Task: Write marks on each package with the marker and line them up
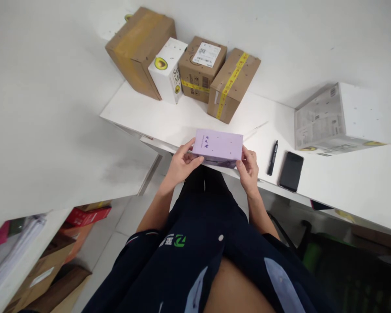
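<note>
A small purple box (226,142) with dark print on its top lies at the front edge of the white desk (185,119). My left hand (182,164) is closed on its left end, the thumb along the front face. At the opposite end, my right hand (248,167) grips the box with its thumb at the front corner. The far fingers of both hands are partly hidden behind the box. To the right of my right hand lie a black marker pen (273,158) and a black smartphone (291,171).
Along the back stand a large taped carton (140,50), a white avocado-print box (168,71), a labelled carton (202,69) and a yellow-taped carton (233,84). A white box (332,119) sits at right. Below right is a dark chair (348,269); cartons (45,278) fill the lower left.
</note>
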Demonstrator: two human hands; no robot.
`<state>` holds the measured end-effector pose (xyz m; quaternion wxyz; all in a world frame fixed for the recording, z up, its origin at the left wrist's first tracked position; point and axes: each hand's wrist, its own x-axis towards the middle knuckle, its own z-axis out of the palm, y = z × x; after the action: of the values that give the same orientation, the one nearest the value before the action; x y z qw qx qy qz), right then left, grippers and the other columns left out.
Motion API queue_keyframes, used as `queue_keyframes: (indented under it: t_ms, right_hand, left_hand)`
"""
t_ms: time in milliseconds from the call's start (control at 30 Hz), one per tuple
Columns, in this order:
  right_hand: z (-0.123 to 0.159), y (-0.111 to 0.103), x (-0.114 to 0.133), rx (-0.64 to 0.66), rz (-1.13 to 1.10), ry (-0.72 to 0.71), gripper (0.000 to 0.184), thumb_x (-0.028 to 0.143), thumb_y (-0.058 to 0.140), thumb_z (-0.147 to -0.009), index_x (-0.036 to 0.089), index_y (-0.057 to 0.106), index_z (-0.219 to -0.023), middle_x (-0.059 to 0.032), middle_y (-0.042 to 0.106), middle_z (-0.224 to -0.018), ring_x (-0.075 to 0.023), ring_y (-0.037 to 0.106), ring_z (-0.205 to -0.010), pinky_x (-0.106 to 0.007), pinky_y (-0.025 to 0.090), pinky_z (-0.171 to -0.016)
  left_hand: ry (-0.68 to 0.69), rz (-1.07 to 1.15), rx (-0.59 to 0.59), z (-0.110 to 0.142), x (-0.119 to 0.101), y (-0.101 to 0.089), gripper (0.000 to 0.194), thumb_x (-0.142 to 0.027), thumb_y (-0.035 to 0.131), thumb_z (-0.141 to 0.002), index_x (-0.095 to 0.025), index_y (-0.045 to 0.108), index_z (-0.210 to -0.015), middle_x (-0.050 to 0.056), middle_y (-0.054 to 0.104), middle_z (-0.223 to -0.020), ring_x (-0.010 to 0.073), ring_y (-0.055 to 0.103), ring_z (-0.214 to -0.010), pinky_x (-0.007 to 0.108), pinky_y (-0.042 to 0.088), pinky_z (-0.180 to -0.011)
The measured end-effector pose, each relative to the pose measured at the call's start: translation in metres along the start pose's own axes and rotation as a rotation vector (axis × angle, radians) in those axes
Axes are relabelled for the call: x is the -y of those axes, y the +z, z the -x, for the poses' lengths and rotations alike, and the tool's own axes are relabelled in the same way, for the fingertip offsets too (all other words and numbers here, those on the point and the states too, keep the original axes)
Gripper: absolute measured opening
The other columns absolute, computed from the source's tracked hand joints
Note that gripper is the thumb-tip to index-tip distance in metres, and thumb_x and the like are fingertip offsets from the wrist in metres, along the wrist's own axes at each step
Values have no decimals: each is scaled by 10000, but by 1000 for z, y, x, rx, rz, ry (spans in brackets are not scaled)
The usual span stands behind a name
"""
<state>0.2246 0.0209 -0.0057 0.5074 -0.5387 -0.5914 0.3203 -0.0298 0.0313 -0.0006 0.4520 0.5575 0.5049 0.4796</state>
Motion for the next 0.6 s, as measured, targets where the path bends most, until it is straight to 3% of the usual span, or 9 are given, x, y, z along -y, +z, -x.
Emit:
queue_keyframes:
  t_ms: [100, 167, 333, 500, 600]
  right_hand:
    - [-7, 2, 1, -25, 28, 37, 526, 544, 610, -908, 357, 614, -1399, -47, 518, -1039, -223, 577, -1005, -445, 566, -891]
    - [-9, 3, -1, -31, 63, 59, 510, 546, 602, -914, 327, 629, -1374, -51, 532, -1036, -219, 575, -988, -428, 568, -862]
    - [-6, 1, -4, -54, 138, 15, 505, 532, 564, -948, 315, 542, -1404, -51, 568, -1084, -194, 586, -938, -413, 578, -861]
    - [-5, -6, 7, 73, 399, -163, 429, 511, 526, -987, 267, 567, -1338, -101, 566, -1157, -229, 601, -1016, -449, 585, -887]
    - [-6, -7, 16, 150, 552, -161, 440, 574, 488, -993, 265, 622, -1275, -113, 529, -1170, -232, 601, -981, -445, 604, -834]
  left_hand:
    - [29, -137, -48, -3, -3, 3, 631, -563, 744, -840, -306, 608, -1400, 73, 668, -1119, 78, 584, -616, 282, 610, -613]
    - [43, -236, -57, -3, -4, 5, 613, -556, 730, -854, -277, 613, -1387, 63, 674, -1056, 83, 570, -613, 290, 604, -636]
    - [113, -471, -9, 3, -15, 9, 479, -538, 653, -916, -263, 645, -1308, 73, 671, -1112, 180, 656, -897, 372, 602, -867]
    - [184, -653, -35, 7, -19, 16, 368, -438, 568, -976, -233, 662, -1267, 77, 658, -1092, 182, 656, -939, 344, 580, -882]
    - [236, -731, -105, 7, -13, 22, 348, -419, 582, -960, -222, 683, -1229, 77, 663, -1056, 188, 665, -947, 327, 575, -877]
